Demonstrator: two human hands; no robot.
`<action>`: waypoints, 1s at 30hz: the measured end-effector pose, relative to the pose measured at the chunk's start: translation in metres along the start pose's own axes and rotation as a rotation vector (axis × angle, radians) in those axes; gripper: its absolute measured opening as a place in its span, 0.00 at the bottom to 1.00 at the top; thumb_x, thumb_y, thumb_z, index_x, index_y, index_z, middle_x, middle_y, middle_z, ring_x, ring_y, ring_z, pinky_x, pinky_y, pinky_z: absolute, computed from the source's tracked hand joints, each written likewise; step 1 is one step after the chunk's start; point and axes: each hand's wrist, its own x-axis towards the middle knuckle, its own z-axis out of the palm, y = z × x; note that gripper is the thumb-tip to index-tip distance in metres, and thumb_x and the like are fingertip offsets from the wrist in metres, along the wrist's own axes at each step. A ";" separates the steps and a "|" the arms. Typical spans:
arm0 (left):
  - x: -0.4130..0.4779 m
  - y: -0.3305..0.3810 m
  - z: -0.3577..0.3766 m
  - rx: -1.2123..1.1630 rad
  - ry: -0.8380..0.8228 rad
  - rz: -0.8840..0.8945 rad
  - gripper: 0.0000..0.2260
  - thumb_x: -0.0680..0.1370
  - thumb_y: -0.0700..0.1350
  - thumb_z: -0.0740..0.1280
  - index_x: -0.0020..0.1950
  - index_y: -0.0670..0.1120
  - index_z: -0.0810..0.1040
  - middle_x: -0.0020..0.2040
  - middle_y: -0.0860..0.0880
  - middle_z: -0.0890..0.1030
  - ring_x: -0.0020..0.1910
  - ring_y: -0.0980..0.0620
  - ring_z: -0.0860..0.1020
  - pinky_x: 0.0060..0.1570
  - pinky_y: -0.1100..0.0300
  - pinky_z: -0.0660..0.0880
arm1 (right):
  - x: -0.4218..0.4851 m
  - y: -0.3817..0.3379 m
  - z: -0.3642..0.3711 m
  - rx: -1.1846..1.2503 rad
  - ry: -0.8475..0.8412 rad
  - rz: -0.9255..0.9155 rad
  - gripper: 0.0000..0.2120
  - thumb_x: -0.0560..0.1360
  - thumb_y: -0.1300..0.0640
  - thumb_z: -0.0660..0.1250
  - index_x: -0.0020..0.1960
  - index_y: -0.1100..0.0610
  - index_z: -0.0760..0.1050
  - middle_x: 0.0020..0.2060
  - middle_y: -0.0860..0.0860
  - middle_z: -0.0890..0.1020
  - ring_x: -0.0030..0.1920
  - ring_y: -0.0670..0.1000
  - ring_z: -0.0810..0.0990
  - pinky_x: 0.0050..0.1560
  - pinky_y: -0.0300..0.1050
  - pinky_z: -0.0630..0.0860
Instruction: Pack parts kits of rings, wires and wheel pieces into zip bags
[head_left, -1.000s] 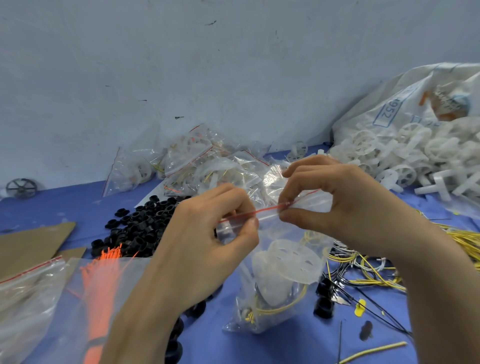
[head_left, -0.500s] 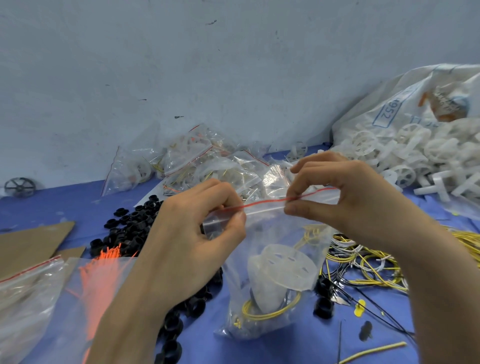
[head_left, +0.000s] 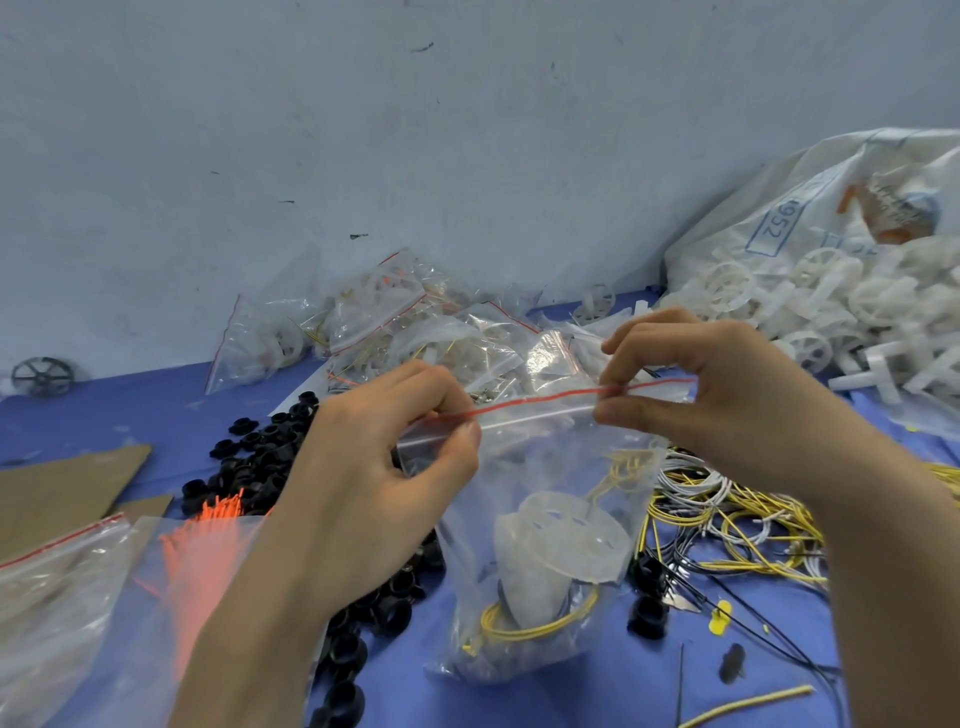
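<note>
A single camera is riding on the person's head, facing forward and down over the blue table (head_left: 156, 405). It is sitting close: both forearms are showing at the bottom edge, with the left hand (head_left: 363, 467), right hand (head_left: 727, 405) and zip bag (head_left: 545, 457) filling the middle. The wide lens is taking in the pale wall (head_left: 467, 156) ahead and the white sack (head_left: 779, 208) at far right.

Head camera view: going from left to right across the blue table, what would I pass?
dark wheel by the wall → orange sticks → left hand → zip bag pinched at its seal → right hand → white wheel pieces
</note>
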 end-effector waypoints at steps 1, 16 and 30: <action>0.000 -0.001 -0.001 0.003 0.001 0.001 0.06 0.74 0.46 0.64 0.37 0.48 0.74 0.35 0.54 0.75 0.35 0.60 0.74 0.37 0.74 0.66 | 0.000 0.000 0.000 0.012 0.012 0.014 0.10 0.60 0.40 0.70 0.35 0.45 0.78 0.43 0.42 0.80 0.50 0.42 0.77 0.52 0.35 0.70; -0.003 -0.016 -0.006 -0.022 0.021 -0.064 0.07 0.73 0.52 0.62 0.40 0.51 0.73 0.36 0.56 0.76 0.35 0.59 0.75 0.34 0.75 0.64 | 0.000 0.010 -0.003 -0.084 0.018 0.021 0.20 0.67 0.43 0.69 0.30 0.58 0.70 0.30 0.52 0.70 0.30 0.44 0.65 0.33 0.34 0.62; -0.006 -0.026 -0.012 -0.084 0.042 -0.194 0.11 0.70 0.57 0.62 0.39 0.50 0.75 0.33 0.56 0.77 0.35 0.60 0.77 0.37 0.73 0.68 | -0.008 0.016 -0.013 0.374 -0.180 0.041 0.19 0.72 0.42 0.67 0.35 0.58 0.75 0.29 0.56 0.69 0.32 0.57 0.62 0.31 0.48 0.58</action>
